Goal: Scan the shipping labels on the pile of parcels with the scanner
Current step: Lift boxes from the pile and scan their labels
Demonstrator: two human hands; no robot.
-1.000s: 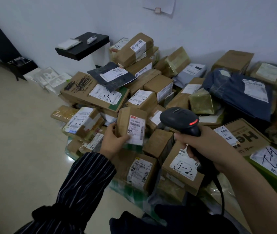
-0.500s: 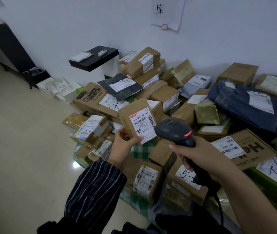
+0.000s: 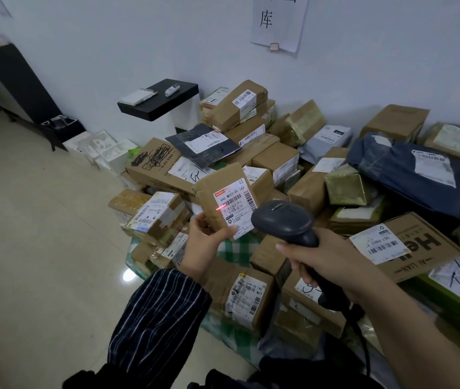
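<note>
- In front of the pile of parcels (image 3: 276, 160) heaped on the floor (image 3: 40, 234) against the wall: one small brown parcel (image 3: 217, 189) held up clear of the heap, likely to keep neighbouring barcodes out of the beam.
- Left grip (image 3: 206, 238): closed on the parcel's lower end, thumb across the bottom front corner, fingers curled round the left edge. Shipping label (image 3: 237, 210) turned up toward the scanner, barcodes left uncovered.
- Right grip (image 3: 332, 259): wrapped fully round the handle of the scanner (image 3: 282, 220), head aimed at the label from just beside it. Cable (image 3: 363, 341) hanging from the handle's end.
- Red scan line (image 3: 221, 208): at the label's left margin, partly on bare cardboard, below the upper barcode. Judged not yet squarely across the bars; small shift or tilt probably needed.
- Remaining heap: most labels face-up, a few on side faces. Scanned or unscanned: cannot tell.
- Watch for: thumb creeping over print; glare off taped labels.
</note>
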